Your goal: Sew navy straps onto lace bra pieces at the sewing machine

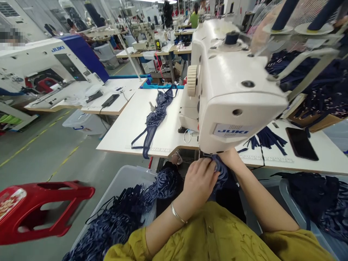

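Observation:
A navy patterned bra hangs over the table edge under the head of a white sewing machine. My left hand is closed on its fabric, fingers bent, just in front of the needle area. On the other side of the cloth, my right hand reaches beneath the machine head and touches the bra. The machine hides most of that hand's fingers. Another navy bra lies stretched across the white table, left of the machine, one strap near the front edge.
A clear bin of navy bras stands at lower left, another bin at right. A phone and dark fabric strips lie on the right tabletop. A red stool is on the floor. Thread cones rise upper right.

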The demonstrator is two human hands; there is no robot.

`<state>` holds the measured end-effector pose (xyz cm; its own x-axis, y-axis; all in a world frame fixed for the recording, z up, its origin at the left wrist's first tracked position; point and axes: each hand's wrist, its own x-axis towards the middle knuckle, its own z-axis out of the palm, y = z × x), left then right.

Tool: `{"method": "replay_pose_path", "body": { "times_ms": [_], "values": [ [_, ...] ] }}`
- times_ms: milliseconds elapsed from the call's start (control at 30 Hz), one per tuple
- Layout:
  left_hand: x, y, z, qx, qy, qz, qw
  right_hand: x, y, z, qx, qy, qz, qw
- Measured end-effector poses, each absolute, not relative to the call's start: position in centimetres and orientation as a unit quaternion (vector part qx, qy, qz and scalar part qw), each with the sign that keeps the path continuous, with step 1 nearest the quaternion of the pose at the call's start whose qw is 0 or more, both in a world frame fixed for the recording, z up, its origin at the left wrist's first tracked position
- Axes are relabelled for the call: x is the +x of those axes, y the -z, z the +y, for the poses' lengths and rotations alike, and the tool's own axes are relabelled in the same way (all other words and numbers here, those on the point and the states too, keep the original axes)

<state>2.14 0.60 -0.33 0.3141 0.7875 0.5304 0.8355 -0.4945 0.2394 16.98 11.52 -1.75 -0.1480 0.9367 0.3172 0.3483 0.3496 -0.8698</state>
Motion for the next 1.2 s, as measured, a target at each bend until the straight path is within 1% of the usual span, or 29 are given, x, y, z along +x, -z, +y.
{"method": "replay_pose_path", "body": {
  "times_ms": [67,133,200,233,367,433,500,633,767,900,1000,1067,1133,1200],
  "values": [
    [1.0,1.4,0.6,-0.729,0.409,-0.545,-0.057,16.8,1.0,11.4,-0.451,-0.333,-0.689,0.458],
    [-0.5,2.4,0.9,-0.651,0.460,-0.573,-0.192,16.6,0.2,11.2,-0.433,-0.347,-0.691,0.462],
    [-2.5,3.2,1.3,-0.590,0.421,-0.592,-0.351,16.4,-0.5,11.0,-0.431,-0.360,-0.685,0.463],
    [-3.7,3.4,1.4,-0.568,0.389,-0.599,-0.409,16.3,-0.8,10.8,-0.435,-0.364,-0.681,0.463],
    [-9.2,3.7,0.9,-0.515,0.327,-0.605,-0.511,16.5,-1.3,10.4,-0.446,-0.367,-0.671,0.466],
    [-11.7,3.7,0.3,-0.493,0.315,-0.620,-0.523,16.7,-1.3,10.2,-0.441,-0.375,-0.668,0.467],
    [-13.6,3.8,-0.2,-0.483,0.337,-0.636,-0.498,16.7,-0.9,10.0,-0.436,-0.387,-0.662,0.471],
    [-14.4,4.1,-0.4,-0.327,0.514,-0.637,-0.471,15.9,0.6,9.6,-0.431,-0.410,-0.626,0.504],
    [-13.5,4.0,0.0,-0.233,0.637,-0.592,-0.436,17.4,2.0,10.0,-0.439,-0.420,-0.538,0.585],
    [-13.9,2.7,-0.3,-0.170,0.708,-0.535,-0.429,25.7,2.0,10.5,-0.425,-0.424,-0.429,0.675],
    [-14.6,2.0,-0.9,-0.175,0.699,-0.526,-0.451,33.1,1.2,9.7,-0.456,-0.362,-0.380,0.719],
    [-14.4,1.6,-1.3,-0.197,0.668,-0.551,-0.461,35.7,0.4,8.5,-0.488,-0.322,-0.334,0.739],
    [-13.5,1.1,-1.5,-0.242,0.632,-0.573,-0.463,35.9,-0.4,7.2,-0.525,-0.314,-0.296,0.734],
    [-11.7,0.2,-1.5,-0.316,0.589,-0.576,-0.471,34.0,-1.1,5.8,-0.576,-0.315,-0.311,0.687]
  ]
}}
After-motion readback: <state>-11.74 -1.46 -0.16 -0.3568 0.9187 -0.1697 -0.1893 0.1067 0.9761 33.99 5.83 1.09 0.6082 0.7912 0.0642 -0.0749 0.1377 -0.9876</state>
